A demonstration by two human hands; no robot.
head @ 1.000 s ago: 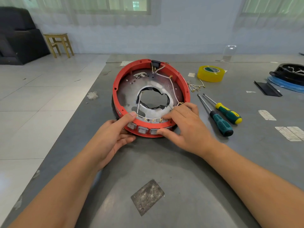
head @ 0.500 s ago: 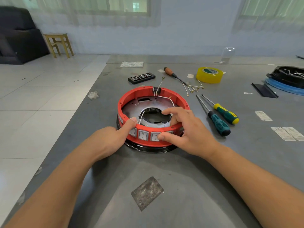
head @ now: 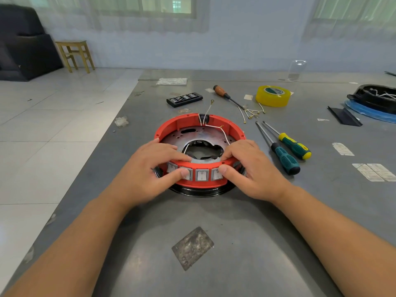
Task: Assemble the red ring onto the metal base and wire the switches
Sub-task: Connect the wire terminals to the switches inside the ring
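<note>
Your left hand (head: 147,168) and right hand (head: 248,168) both clasp the near edge of the red ring (head: 199,151), just above the middle of the frame on the grey desk (head: 235,243). On each hand the fingers curl over the rim to the inside while the thumb presses the outer face beside the row of grey switches (head: 201,175). The ring sits around the metal base (head: 182,133), with a black rim showing beneath it at the front.

You appear to be at the seating step, squaring the ring on the base. Next you likely need even downward pressure all round, then a check that the white wires (head: 222,131) are not pinched under the rim. The loose wires (head: 250,112) and the two screwdrivers (head: 285,151) to the right suggest wiring and fastening remain.

Your fingers hide the switch terminals inside the ring, so you cannot tell which are connected. Whether the ring is fully home at the back is also unclear.
</note>
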